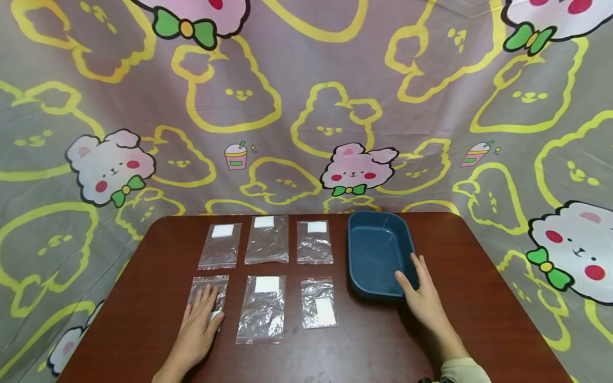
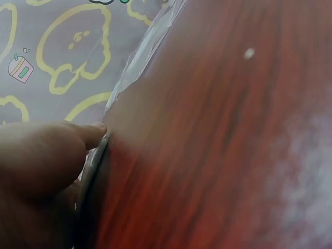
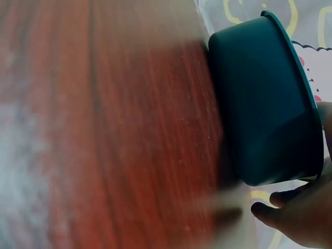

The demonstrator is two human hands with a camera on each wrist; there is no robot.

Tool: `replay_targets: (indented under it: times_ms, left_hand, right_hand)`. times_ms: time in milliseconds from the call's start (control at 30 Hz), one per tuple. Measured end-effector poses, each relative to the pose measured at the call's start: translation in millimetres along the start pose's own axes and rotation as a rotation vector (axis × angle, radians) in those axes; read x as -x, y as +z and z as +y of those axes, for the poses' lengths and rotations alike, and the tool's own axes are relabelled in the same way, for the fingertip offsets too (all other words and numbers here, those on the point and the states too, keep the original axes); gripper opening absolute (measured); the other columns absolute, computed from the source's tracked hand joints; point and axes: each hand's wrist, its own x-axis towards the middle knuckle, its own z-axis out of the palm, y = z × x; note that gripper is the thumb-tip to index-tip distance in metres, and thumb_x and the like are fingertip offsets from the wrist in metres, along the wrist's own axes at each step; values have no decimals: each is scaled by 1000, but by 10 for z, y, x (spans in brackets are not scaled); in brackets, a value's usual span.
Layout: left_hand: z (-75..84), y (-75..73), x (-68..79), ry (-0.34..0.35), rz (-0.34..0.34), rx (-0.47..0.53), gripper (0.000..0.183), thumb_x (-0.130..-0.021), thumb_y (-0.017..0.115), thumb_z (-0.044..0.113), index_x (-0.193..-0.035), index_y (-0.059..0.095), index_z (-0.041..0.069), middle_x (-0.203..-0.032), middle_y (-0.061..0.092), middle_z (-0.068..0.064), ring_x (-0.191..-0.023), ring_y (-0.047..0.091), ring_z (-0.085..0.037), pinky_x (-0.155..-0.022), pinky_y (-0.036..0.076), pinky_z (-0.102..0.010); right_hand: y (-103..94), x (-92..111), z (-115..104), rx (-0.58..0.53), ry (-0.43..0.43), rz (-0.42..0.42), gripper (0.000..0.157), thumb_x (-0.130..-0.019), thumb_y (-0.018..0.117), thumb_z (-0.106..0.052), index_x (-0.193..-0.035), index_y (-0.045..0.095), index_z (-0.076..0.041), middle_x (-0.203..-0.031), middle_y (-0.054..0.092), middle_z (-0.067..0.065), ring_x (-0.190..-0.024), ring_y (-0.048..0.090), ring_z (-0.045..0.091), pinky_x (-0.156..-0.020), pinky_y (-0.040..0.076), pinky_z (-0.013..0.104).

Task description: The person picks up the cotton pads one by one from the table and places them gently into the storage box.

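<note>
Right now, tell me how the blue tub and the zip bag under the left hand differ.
The blue tub is opaque; the zip bag is clear, with a white patch. The tub stands deep; the bag lies flat. The tub is bigger than the bag. Both rest on the table.

On the tabletop, two rows of three bags, near row at far row's 6 o'clock; tub at far row's 3 o'clock; curtain behind, at the tabletop's 12 o'clock.

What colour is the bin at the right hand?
Dark blue, with a slight teal tint. The bin shows best in the head view.
</note>
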Motion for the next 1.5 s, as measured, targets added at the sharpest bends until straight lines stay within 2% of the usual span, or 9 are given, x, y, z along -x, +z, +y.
replay_targets:
  times_ms: [167,367,633,833,1000,1500]
  left_hand:
    - [19,1,0,0,-1,-44,57,-104,56,19,-152,37,-5,-157,29,-29,-145,22,-50,-121,1,-57]
    - [18,11,2,-2,9,-50,55,-103,56,18,-149,40,-7,-156,31,-29,-143,24,-53,-121,2,-58]
    - [10,32,-12,-5,50,-12,49,-103,56,15,-145,46,-9,-153,36,-29,-141,28,-54,-119,7,-62]
    - [5,44,-18,16,97,5,42,-101,57,7,-139,52,-10,-148,42,-29,-137,33,-56,-115,15,-66]
    - [-7,42,-18,7,120,12,38,-101,56,3,-137,56,-9,-146,46,-27,-137,35,-54,-118,15,-61]
    - [-17,48,-33,-28,173,32,32,-101,57,4,-131,64,-4,-142,53,-22,-135,41,-51,-116,23,-60]
  right_hand:
    - [7,-4,37,19,9,5,84,-99,64,-40,-161,17,-7,-164,8,27,-148,13,49,-112,19,71]
    - [0,-7,36,35,20,-9,87,-99,63,-43,-163,11,-12,-164,14,26,-147,17,48,-113,21,69]
    - [-9,-14,52,44,37,-25,90,-99,61,-47,-163,7,-17,-165,14,23,-148,18,46,-113,21,68]
    - [-15,11,67,40,50,-38,90,-99,60,-48,-164,4,-20,-166,12,21,-148,16,46,-112,21,69]
    - [1,4,76,35,43,-34,89,-99,60,-48,-164,4,-20,-166,13,21,-148,17,46,-112,22,70]
    - [4,2,88,46,36,-22,88,-100,59,-47,-164,5,-18,-165,15,22,-147,19,47,-112,22,69]
